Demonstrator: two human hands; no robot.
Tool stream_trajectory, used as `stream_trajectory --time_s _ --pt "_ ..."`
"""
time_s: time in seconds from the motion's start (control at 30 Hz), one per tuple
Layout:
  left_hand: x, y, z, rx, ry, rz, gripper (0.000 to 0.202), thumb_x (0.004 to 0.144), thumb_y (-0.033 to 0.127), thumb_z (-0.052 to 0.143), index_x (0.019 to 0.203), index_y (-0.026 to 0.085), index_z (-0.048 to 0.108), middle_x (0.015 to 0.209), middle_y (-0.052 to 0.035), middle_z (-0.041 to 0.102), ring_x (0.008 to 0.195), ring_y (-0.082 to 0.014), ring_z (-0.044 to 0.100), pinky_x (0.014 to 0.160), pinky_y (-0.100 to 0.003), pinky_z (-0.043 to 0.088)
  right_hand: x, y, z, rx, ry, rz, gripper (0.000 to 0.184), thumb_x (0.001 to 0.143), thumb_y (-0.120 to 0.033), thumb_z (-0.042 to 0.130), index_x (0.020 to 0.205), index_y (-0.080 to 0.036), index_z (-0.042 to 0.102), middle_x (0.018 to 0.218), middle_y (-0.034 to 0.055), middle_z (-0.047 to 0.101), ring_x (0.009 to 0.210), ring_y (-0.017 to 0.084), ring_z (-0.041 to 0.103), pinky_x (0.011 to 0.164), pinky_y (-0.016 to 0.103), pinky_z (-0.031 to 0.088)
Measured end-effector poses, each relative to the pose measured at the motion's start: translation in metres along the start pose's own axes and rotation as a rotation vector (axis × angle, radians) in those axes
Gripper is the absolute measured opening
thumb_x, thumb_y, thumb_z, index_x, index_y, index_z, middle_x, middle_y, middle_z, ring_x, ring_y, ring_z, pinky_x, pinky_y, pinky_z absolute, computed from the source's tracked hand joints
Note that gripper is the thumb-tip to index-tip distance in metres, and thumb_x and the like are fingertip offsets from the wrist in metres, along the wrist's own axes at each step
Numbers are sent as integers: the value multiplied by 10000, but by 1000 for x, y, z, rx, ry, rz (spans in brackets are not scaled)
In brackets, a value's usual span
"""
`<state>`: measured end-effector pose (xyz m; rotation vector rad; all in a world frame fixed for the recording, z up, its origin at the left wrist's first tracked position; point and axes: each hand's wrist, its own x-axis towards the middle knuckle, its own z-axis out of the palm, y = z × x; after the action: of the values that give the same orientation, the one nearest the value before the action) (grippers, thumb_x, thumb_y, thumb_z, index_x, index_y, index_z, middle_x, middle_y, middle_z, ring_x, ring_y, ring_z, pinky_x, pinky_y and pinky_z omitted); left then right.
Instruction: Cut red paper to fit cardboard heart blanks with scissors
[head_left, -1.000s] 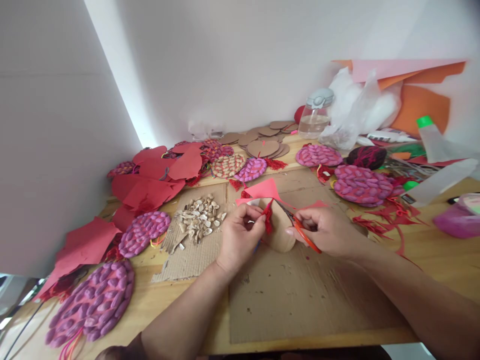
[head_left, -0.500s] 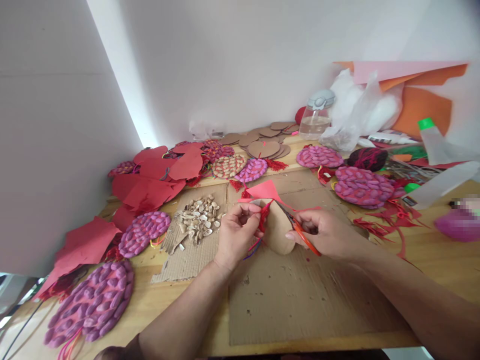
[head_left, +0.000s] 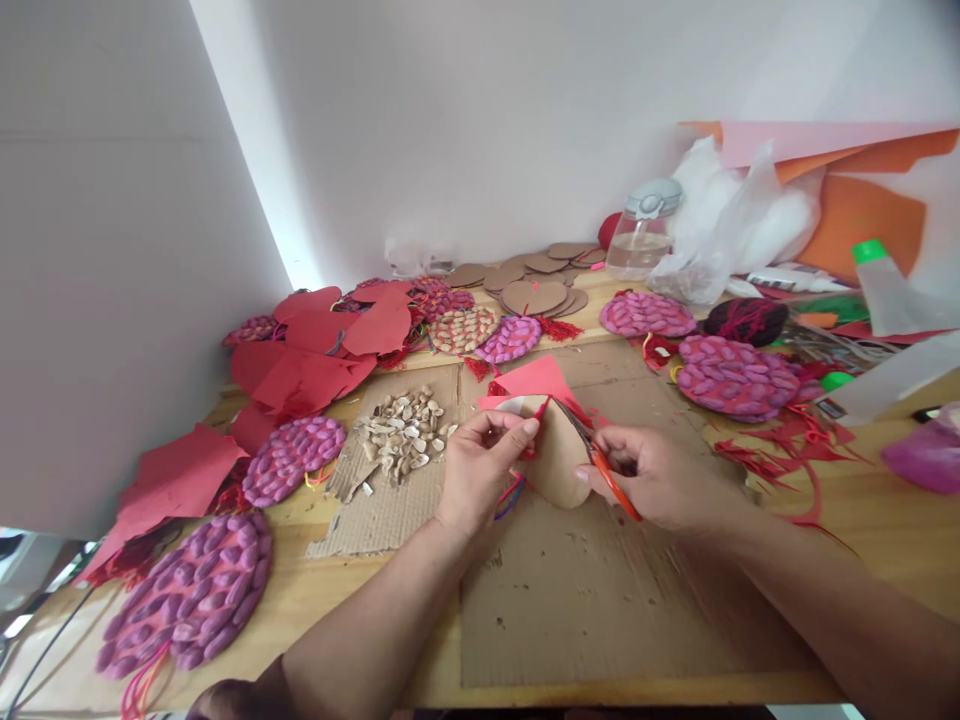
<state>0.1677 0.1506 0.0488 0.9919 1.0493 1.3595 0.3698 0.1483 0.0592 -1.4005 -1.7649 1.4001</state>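
Observation:
My left hand (head_left: pixel 484 460) is closed in a pinch on red yarn (head_left: pixel 541 411) at the upper edge of a tan cardboard shape (head_left: pixel 559 468). Most of that yarn is hidden by the thumb and fingers. Orange-handled scissors (head_left: pixel 613 484) are gripped in my right hand (head_left: pixel 652 470), their blades pointing up and left along the cardboard's edge toward the yarn. Whether the blades touch the yarn I cannot tell. Behind the shape lies red paper (head_left: pixel 536 378). Purple and pink strands (head_left: pixel 511 494) hang below my left hand. A large cardboard sheet (head_left: pixel 570 610) lies underneath.
Shell pieces (head_left: pixel 405 435) are heaped left of my hands. Purple-beaded discs (head_left: pixel 191 595) and red paper cutouts (head_left: pixel 315 350) line the left side. Cardboard hearts (head_left: pixel 534 296), a water bottle (head_left: pixel 641 235) and plastic bags (head_left: pixel 720 220) stand behind. Red scraps (head_left: pixel 795 440) lie at right.
My left thumb has shifted up over the red yarn, and less of the yarn shows. My right hand keeps the scissors at nearly the same place. The view has turned slightly left.

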Motion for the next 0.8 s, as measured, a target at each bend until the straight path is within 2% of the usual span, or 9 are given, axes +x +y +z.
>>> stream_trajectory --time_s 0.1,0.17,0.33,0.43,0.53,0.67,0.8 --pt "2 -3 1 12 45 -13 294 733 352 827 758 129 637 639 2 639 572 -84 576 582 -211 459 -1 2 5 -42 17 -47 315 778 -391 708 712 -199 467 617 -65 397 558 92 348 510 227 237" --pt "3 -4 2 -25 70 -18 326 713 332 841 830 137 608 626 28 615 538 -82 572 549 -206 457 -2 3 7 -72 36 -80 298 794 -378 686 717 -204 457 627 -63 395 564 98 363 513 230 244" --pt "3 -3 2 -88 147 -10 610 623 290 905 1055 190 485 676 102 540 482 -98 593 520 -248 531 -7 1 13 -117 60 -191 289 833 -340 634 688 -217 416 619 -68 360 544 93 339 493 231 247" --pt "3 -1 2 -87 181 -53 786 579 285 933 1202 188 464 750 87 534 504 -102 608 506 -260 551 -10 3 17 -190 112 -303 286 862 -298 604 675 -224 401 610 -71 333 525 91 326 488 235 260" --pt "4 1 3 -112 196 -138 935 531 268 955 1306 196 437 793 73 532 521 -105 614 470 -241 525 -10 8 19 -364 215 -440 274 870 -227 598 677 -220 403 634 -57 360 547 99 369 529 246 297" --pt "6 1 2 -140 187 -232 958 483 269 973 1294 204 468 821 65 536 520 -88 602 448 -208 472 -10 10 18 -511 322 -615 272 792 -108 630 690 -214 402 660 -45 389 593 111 400 576 257 308" --pt "10 -3 -3 -127 231 -208 879 407 266 994 1170 203 563 900 35 593 639 -91 630 549 -204 495 -11 4 18 -521 381 -734 293 750 -42 624 694 -211 392 657 -46 383 609 112 400 583 255 302"
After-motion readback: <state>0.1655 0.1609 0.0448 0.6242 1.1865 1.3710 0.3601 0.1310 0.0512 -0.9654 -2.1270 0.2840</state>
